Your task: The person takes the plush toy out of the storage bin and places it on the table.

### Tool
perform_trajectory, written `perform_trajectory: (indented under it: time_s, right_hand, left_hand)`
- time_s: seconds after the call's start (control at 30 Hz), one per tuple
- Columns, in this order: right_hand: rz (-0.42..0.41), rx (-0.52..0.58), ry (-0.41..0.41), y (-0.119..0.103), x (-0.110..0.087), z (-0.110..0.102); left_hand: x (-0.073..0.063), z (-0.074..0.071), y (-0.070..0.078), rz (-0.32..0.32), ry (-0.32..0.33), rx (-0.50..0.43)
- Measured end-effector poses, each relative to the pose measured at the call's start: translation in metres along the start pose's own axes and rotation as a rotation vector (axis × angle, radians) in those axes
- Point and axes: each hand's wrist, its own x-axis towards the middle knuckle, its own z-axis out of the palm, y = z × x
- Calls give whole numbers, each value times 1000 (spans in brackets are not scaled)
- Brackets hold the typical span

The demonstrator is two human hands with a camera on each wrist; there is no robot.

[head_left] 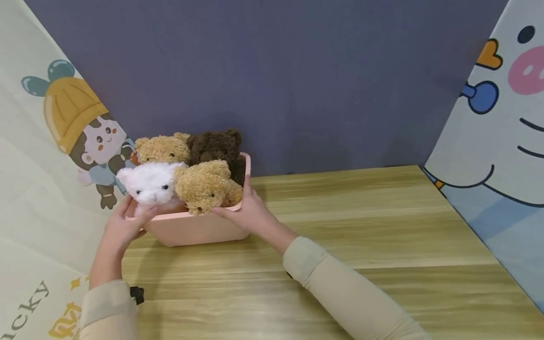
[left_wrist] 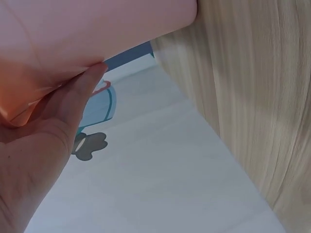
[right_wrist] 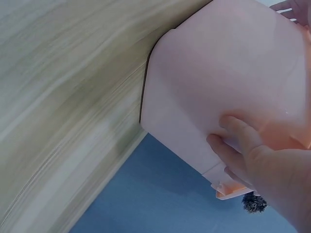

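Observation:
A pink plastic bin stands on the wooden table, holding several plush bears. At its front are a white plush bear and a tan plush bear. Behind these sit a second tan bear and a dark brown bear. My left hand grips the bin's left end, thumb over the front rim. At the front right corner my right hand holds the rim; in the right wrist view its fingers lie against the bin's outer wall.
The wooden tabletop stretches away to the right of the bin. Behind rises a dark blue-grey panel. Cartoon-printed sheets border the left side and right side. A small black object shows beside the left sleeve.

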Motion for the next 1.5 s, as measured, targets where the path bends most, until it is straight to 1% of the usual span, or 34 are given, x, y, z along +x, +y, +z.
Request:
perform_trajectory:
  time_s: [0.1,0.2,0.3,0.33,0.4,0.5,0.6,0.73,0.77,0.83,0.93,1.07,1.23,1.5]
  right_hand:
    - [-3,-1,-5,1,1,-1]
    - [11,-5,-37,1,2,-5]
    - [12,-69,-73,-5,4,-11]
    - [-2,-92,-79,-8,6,-15]
    - [-49,-161,-71,-16,9,-22]
    - [-138,-289,-20,-33,14,-35]
    - [-233,-415,3,-49,17,-45]
    - [-369,-569,-22,-70,20,-48]
    - [-392,-605,-30,-75,20,-48]
    - [-418,-640,-49,-82,23,-46]
    - [-398,-616,-108,-88,28,-43]
    - [-364,-560,-168,-89,33,-36]
    - [-362,-539,-175,-84,36,-29]
    - [-356,-495,-171,-77,37,-23]
  left_hand:
    - [2,-2,1,14,-27,10]
    - [3,-3,1,36,-60,19]
    - [3,-4,1,41,-77,29]
    - [2,-4,1,44,-77,31]
    - [1,-4,0,46,-74,24]
    - [0,-4,0,41,-63,20]
    - [1,-4,1,34,-64,19]
    - [-1,-5,-2,27,-63,22]
    - [-1,-5,-2,25,-61,21]
    - [-2,-5,-4,27,-59,18]
    - [-2,-4,-3,29,-57,13]
    - [-2,-3,-1,30,-55,8]
    - [-1,-2,0,25,-55,5]
    - [0,-2,-2,11,-49,-14]
